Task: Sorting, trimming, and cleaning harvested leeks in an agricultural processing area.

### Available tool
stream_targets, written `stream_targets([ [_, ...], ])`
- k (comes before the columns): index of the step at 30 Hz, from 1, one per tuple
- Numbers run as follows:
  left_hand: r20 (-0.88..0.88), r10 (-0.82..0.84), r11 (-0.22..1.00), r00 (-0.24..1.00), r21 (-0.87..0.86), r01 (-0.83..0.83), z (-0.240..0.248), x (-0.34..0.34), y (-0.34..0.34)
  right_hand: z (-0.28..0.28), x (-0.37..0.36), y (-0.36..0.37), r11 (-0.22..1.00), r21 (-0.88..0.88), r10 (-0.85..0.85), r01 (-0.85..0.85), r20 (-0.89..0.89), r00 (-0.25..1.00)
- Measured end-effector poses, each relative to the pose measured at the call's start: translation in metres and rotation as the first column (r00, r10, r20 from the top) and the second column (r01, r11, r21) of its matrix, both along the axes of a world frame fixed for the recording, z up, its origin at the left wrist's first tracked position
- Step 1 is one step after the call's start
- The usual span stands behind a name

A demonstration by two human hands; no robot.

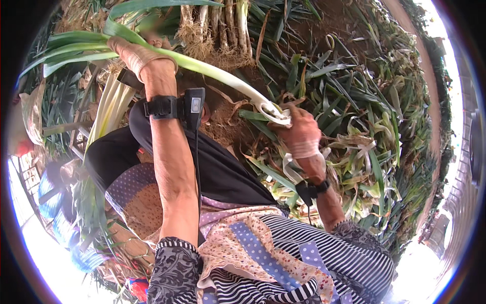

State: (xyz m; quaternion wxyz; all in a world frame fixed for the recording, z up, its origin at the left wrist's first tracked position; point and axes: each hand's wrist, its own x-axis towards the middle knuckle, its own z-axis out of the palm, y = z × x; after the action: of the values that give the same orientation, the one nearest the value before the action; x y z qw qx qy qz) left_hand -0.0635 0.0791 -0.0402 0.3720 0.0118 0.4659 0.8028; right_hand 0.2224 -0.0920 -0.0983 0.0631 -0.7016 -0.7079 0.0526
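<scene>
A long leek (212,72) stretches across the space in front of me, green leaves to the left and white end to the right. My left hand (139,53), in a tan fabric glove or wrap, is closed round its green part. At the white end, my right hand (302,129) has its fingers closed on the stalk, where a pale outer layer hangs loose and curls. Part of the fingertips there is hidden by the layer and by the hand. Green leaf scraps lie right beside my right hand.
Untrimmed leeks with brown roots (197,43) lie at the far side. Pale cleaned leeks (111,104) rest by my left knee. A wide heap of leek leaves (339,91) covers the ground to the right. Dark devices are strapped on both wrists.
</scene>
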Motion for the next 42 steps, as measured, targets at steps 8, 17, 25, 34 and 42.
stream_targets([
  [8, 0.011, 0.180, 0.974, 0.984, -0.145, -0.176, -0.002, -0.021, -0.005, -0.058, 0.009, 0.004, 0.975, -0.102, 0.192, -0.198, -0.068, 0.979],
  [17, 0.112, 0.097, 0.990, 0.989, -0.115, -0.084, 0.008, -0.017, 0.002, -0.092, 0.140, -0.119, 0.541, -0.773, -0.144, 0.333, 0.305, 0.942],
  [25, 0.022, 0.094, 0.979, 0.995, -0.182, -0.088, 0.005, -0.007, -0.002, -0.027, 0.081, -0.047, 0.938, -0.294, -0.281, 0.186, -0.323, 0.904],
  [34, 0.133, -0.375, 0.924, 0.918, 0.137, 0.357, -0.031, -0.048, 0.009, -0.001, 0.019, 0.019, 0.828, -0.200, 0.235, -0.523, -0.724, 0.648],
  [42, 0.030, -0.414, 0.907, 0.910, -0.068, 0.415, -0.050, -0.052, 0.017, 0.066, 0.023, -0.068, 0.814, 0.198, 0.572, -0.546, -0.436, 0.695],
])
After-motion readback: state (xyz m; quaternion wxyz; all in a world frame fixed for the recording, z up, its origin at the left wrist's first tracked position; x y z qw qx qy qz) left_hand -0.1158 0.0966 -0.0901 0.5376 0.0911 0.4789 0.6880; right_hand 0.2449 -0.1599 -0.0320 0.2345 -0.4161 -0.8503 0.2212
